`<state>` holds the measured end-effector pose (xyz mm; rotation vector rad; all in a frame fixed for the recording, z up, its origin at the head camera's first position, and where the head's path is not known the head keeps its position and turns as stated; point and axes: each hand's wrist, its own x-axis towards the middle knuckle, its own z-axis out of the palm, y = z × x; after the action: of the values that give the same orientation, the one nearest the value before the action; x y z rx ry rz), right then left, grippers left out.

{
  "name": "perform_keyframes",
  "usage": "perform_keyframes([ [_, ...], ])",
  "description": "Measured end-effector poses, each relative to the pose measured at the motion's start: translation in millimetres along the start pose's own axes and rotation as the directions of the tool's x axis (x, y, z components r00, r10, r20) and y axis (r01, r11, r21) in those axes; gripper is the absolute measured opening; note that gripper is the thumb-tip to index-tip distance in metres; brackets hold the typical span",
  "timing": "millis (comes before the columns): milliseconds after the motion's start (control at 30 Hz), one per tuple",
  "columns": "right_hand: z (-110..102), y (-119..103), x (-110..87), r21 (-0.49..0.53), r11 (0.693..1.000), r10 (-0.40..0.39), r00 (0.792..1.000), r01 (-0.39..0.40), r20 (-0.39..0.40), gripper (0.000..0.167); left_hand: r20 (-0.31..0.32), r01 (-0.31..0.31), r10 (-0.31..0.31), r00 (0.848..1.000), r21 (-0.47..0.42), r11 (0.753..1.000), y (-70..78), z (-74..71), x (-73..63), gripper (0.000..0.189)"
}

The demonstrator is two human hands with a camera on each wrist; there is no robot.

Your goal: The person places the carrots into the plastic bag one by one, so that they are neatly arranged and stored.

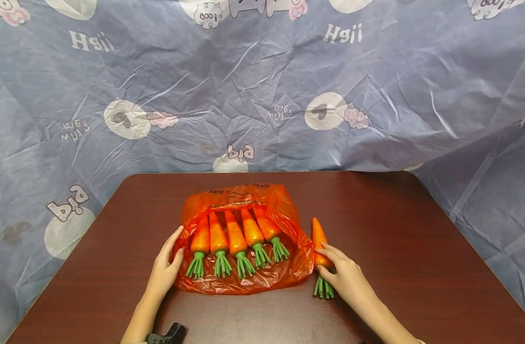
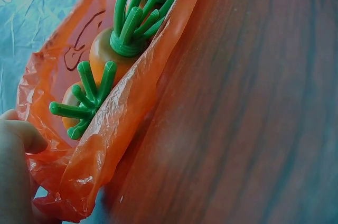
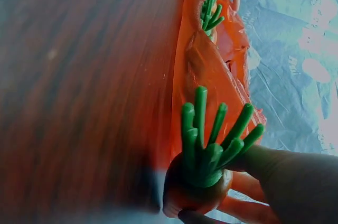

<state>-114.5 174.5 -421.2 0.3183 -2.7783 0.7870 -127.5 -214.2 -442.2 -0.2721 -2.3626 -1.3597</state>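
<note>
An orange plastic bag (image 1: 215, 286) lies on the table with its mouth facing me. Several toy-like carrots (image 1: 235, 234) rest side by side inside, green tops toward me. My left hand (image 1: 164, 265) holds the bag's left edge; in the left wrist view the thumb (image 2: 29, 137) lies against the crumpled plastic, with part of the fingers hidden. Just right of the bag, my right hand (image 1: 344, 272) grips one more carrot (image 1: 318, 231), its tip pointing away and its green stalks (image 3: 208, 145) toward me. That carrot lies outside the bag, close beside the right edge.
The brown table (image 1: 396, 239) extends on both sides of the bag. Behind it hangs a wrinkled blue-grey printed cloth (image 1: 245, 95). A black wrist strap (image 1: 168, 334) sits on the left forearm.
</note>
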Motion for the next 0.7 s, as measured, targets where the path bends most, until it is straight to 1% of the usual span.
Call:
perform_keyframes([
  [133,-6,-3,-2.5,0.009,1.000,-0.006,0.999,0.006,-0.040,0.035,0.000,0.005,-0.005,1.000,0.012,1.000,5.1,-0.9,-0.5,0.049],
  [367,-17,-9,-5.9,0.022,1.000,-0.015,0.994,0.018,-0.105,0.036,-0.012,-0.037,0.036,0.999,-0.014,0.999,2.0,0.3,0.2,0.049],
  [500,-22,-14,-7.8,0.015,0.999,-0.045,0.990,0.047,-0.137,0.036,-0.011,-0.040,0.040,0.999,-0.020,0.999,0.8,0.6,0.2,0.049],
  [700,-29,-22,-10.5,-0.008,0.994,-0.111,0.975,0.112,-0.193,0.037,-0.009,-0.039,0.039,0.999,-0.017,0.999,0.9,0.6,0.3,0.049],
])
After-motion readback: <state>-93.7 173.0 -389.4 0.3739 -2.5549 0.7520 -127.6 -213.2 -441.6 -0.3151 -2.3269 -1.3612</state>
